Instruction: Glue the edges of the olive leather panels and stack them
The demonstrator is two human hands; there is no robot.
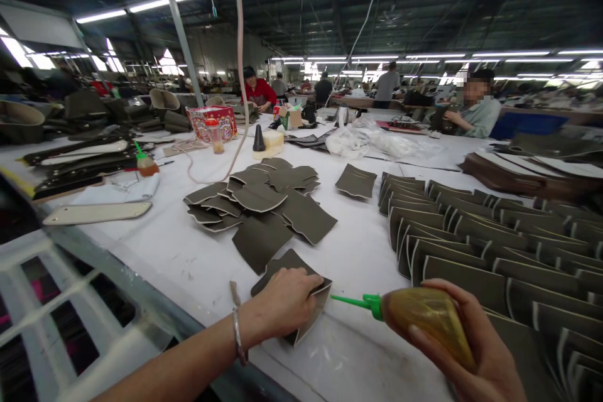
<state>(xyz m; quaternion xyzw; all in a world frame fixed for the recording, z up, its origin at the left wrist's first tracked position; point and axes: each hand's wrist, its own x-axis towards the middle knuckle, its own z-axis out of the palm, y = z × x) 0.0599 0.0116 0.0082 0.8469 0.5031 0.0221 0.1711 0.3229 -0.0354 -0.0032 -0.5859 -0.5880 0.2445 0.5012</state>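
My left hand (287,298) grips a dark olive leather-like piece (282,264) near the table's front edge. Its near part is bent, and the paler underside (315,314) faces right. In my right hand (475,345) lies a squeeze bottle (424,320) of amber liquid, tilted on its side. The green nozzle (351,301) points left, its tip just short of the piece's edge. Beyond my left hand spreads a loose pile of similar pieces (264,195). To the right stand rows of folded pieces (461,270), partly hidden behind my right hand.
One single piece (355,181) lies between pile and rows. A second green-tipped bottle (147,163), a beige strip (98,212) and a red patterned box (211,122) are at left. A hose (239,44) hangs down to the white table. Across it sits a co-worker (480,107).
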